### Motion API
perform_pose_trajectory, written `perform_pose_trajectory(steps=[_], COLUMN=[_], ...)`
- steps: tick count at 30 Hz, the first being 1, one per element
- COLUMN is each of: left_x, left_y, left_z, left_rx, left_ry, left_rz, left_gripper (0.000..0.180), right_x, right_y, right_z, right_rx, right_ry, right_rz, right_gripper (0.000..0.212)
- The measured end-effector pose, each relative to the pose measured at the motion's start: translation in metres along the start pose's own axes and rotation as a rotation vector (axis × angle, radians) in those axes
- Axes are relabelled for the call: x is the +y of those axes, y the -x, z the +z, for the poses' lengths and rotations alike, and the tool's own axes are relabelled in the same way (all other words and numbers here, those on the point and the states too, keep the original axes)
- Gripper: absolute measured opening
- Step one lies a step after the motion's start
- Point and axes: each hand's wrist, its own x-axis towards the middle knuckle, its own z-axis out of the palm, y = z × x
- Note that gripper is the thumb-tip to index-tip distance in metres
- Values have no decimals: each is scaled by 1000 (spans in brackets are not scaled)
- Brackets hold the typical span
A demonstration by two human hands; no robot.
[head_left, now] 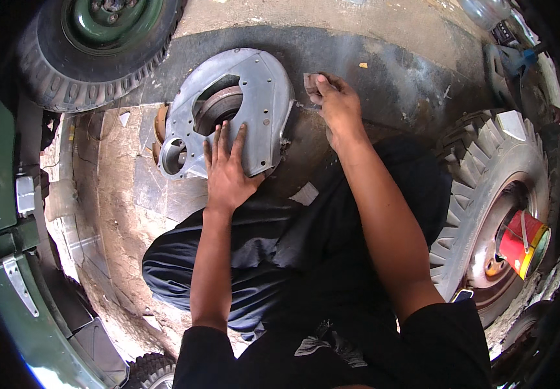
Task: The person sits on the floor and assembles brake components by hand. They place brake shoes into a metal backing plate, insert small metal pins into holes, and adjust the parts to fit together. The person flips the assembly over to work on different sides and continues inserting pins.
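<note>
A grey metal housing plate (258, 97) lies in front of me, with a large cut-out, a smaller round hole at its lower left and several bolt holes. A dark round part (218, 107) shows through the large cut-out. My left hand (229, 178) rests on the plate's near part with its fingers spread, holding nothing. To the right of the plate and apart from it, my right hand (341, 110) pinches a small brownish-grey piece of sandpaper (310, 85) between thumb and fingers. A curved brown part (160, 126) shows at the plate's left edge.
A large tyre on a green rim (102, 48) stands at the far left. Another tyre (468, 188) is at my right, with a red and yellow tin (522, 243) in its wheel. Green vehicle bodywork (1, 285) runs along the left. A paper scrap (304, 194) lies near my legs.
</note>
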Motion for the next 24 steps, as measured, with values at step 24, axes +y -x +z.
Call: perform_pose_trajectory(steps=[24], left_x=[-4], left_y=[-2], left_z=[7], left_rx=[0], left_ry=[87], left_rz=[-6], left_gripper=[117], right_x=[98], right_y=[15], right_z=[27], right_rx=[264], right_ry=[114], right_rz=[-186], right_gripper=[28])
